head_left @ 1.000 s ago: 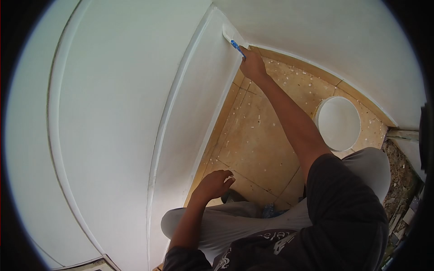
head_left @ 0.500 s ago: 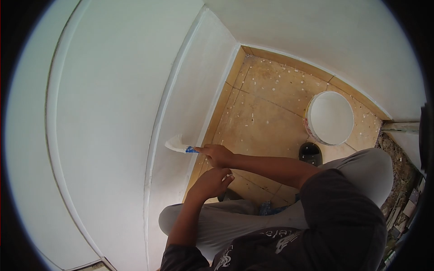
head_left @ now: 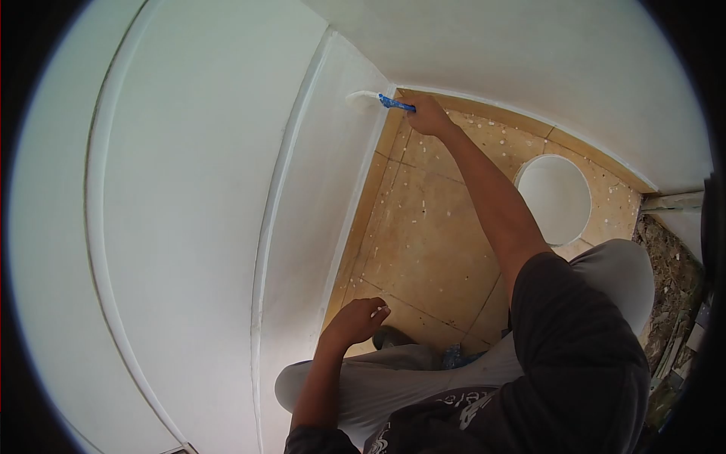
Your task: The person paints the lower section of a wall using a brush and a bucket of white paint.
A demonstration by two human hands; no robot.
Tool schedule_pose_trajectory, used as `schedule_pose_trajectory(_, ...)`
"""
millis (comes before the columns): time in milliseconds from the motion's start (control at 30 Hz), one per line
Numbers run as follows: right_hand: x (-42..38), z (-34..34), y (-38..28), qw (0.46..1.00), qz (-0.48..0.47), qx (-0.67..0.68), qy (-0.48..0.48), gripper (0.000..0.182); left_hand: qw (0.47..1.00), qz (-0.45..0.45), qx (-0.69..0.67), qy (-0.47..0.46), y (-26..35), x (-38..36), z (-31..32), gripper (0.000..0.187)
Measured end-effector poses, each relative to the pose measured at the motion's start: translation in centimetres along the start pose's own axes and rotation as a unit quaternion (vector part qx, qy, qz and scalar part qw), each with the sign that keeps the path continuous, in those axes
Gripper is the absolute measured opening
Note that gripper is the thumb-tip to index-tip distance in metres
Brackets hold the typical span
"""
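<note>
My right hand (head_left: 428,115) is wrapped round the blue handle of a paintbrush (head_left: 396,104). Its pale bristles meet the low white wall panel (head_left: 321,144) near the far corner, just above the tan skirting tiles (head_left: 388,130). Closer to my body, my left hand (head_left: 357,321) hovers over my bent knee with its fingers curled in. A small whitish spot shows at those fingertips; whether it is a held object or paint I cannot make out.
A white bucket (head_left: 553,198) stands on the tiled floor (head_left: 423,219), which is spotted with white drips. A raised white ledge (head_left: 283,174) runs along the left wall. Rubble and debris (head_left: 669,303) lie beyond the doorway at the right.
My right hand has carried the paintbrush away from my body along the wall panel to the far corner. The left hand stays near my knee, still curled.
</note>
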State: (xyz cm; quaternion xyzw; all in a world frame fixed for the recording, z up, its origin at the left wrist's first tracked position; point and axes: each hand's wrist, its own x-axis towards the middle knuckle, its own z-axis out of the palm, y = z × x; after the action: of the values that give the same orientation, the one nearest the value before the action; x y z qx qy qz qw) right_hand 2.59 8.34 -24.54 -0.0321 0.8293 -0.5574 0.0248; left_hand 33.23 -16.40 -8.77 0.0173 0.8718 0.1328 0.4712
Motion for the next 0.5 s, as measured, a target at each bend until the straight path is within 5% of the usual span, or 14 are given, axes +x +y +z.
schedule_pose_trajectory(167,0.2,0.5,-0.1,0.988,0.068,-0.067,0.124,0.047,1.000,0.015,0.002,0.011,0.3,0.3,-0.3,0.034)
schedule_pose_trajectory(500,0.6,3.5,0.6,0.991,0.039,-0.075,0.107,0.049,1.000,0.005,0.001,0.008,0.1,0.5,-0.2,0.033)
